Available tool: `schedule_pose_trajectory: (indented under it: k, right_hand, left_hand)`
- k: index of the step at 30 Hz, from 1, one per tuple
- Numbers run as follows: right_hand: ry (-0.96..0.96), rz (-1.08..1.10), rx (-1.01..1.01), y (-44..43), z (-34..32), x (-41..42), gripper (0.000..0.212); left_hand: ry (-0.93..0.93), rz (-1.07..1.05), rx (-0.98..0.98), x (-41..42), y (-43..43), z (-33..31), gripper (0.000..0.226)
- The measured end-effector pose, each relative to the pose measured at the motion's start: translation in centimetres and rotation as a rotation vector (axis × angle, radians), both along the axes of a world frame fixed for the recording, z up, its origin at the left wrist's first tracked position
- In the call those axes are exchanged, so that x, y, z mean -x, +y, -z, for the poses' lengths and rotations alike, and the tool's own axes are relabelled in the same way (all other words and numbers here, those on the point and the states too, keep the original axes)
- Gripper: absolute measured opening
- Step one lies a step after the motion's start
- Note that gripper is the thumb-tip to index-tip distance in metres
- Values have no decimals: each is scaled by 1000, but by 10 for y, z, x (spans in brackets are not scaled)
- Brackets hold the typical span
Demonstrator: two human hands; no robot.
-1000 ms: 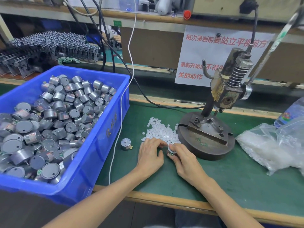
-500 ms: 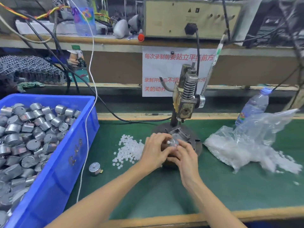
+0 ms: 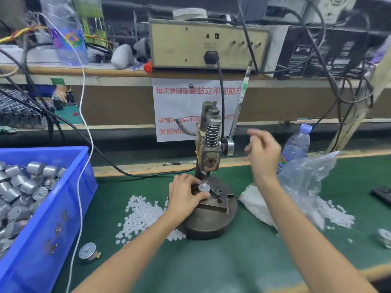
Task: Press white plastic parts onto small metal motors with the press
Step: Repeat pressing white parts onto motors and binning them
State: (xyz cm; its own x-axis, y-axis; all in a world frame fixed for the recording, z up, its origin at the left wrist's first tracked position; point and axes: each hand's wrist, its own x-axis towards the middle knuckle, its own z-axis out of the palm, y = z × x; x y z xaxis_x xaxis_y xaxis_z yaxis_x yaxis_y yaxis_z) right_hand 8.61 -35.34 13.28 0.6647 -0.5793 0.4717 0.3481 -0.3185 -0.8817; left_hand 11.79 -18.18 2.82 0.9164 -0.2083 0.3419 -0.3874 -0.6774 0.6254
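The press [image 3: 211, 149] stands mid-bench [image 3: 232, 261], its lever [image 3: 239, 106] rising at its right. A motor [image 3: 204, 187] sits on the base [image 3: 211, 220] under the ram, held by my left hand [image 3: 186, 193] from the left. My right hand [image 3: 263, 153] hangs in the air right of the press head. The parts [image 3: 141, 216] lie left of the base, the bin [image 3: 42, 240] further left, the bag [image 3: 296, 197] right, the bottle [image 3: 296, 144] behind the bag

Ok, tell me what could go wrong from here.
The left hand pinches the motor right below the press head. If the right hand pulls the lever now, those fingers could get nipped. If the motor sits tilted, the stroke may land crooked.
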Motion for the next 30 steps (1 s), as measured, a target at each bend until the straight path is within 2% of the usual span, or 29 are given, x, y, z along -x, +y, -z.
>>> schedule_pose_trajectory:
  k: [2, 5, 7, 9, 12, 16, 20, 30]
  right_hand:
    - [-30, -20, 52, -7, -39, -25, 28]
    - [69, -172, 16, -11, -82, -55, 45]
    - [106, -197, 64, -8, -91, -60, 29]
    - [33, -148, 118, -2, -86, -53, 11]
    - [-158, -82, 161, 9, -67, -26, 25]
    - [-298, -46, 147, 21, -35, 9, 25]
    - [-319, -16, 196, 25, -23, 18, 21]
    - [-387, 38, 168, 34, -5, 20, 15]
  left_hand:
    - [18, 6, 11, 0, 1, -1, 39]
    - [39, 19, 19, 1, 1, -3, 38]
    - [50, 17, 36, 2, 0, -3, 37]
    - [58, 11, 49, 2, 0, -3, 35]
    - [50, 7, 50, 1, 0, -2, 35]
    - [42, 12, 51, 1, 1, -1, 39]
    - [24, 16, 42, 1, 0, -1, 40]
    - [24, 18, 12, 1, 1, 2, 41]
